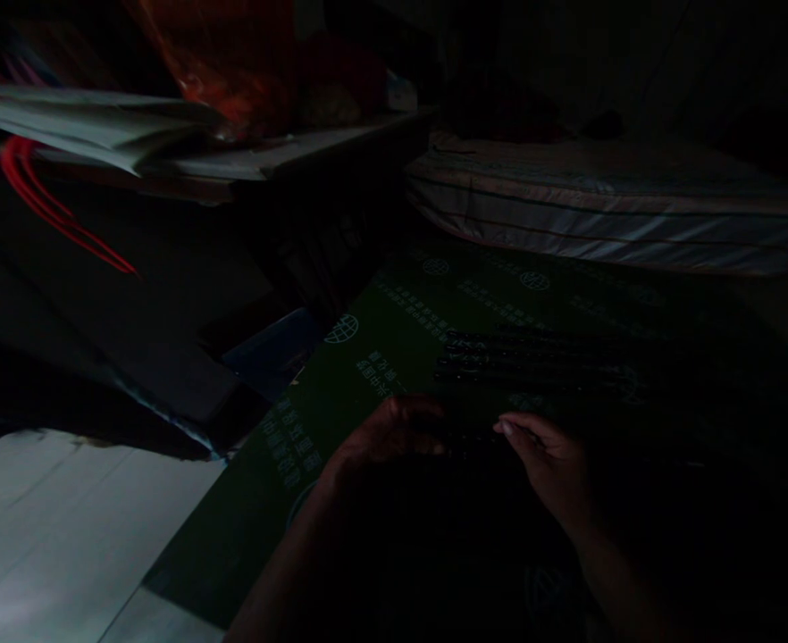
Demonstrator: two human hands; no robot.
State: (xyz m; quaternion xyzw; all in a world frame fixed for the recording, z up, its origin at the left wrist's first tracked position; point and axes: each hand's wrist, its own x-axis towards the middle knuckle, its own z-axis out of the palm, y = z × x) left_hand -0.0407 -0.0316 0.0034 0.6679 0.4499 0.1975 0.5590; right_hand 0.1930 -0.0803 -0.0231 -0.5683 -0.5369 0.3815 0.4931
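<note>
The scene is very dark. My left hand curls its fingers over something small and dark that I cannot make out, low on a green printed sheet. My right hand sits just to the right, its fingers bent toward the same dark spot, one fingertip pointing left. Several thin dark glossy strips lie in a row on the sheet just beyond both hands.
A striped mattress lies at the back right. A low shelf at the left carries papers, an orange plastic bag and a red cord. Pale floor tiles show at the lower left.
</note>
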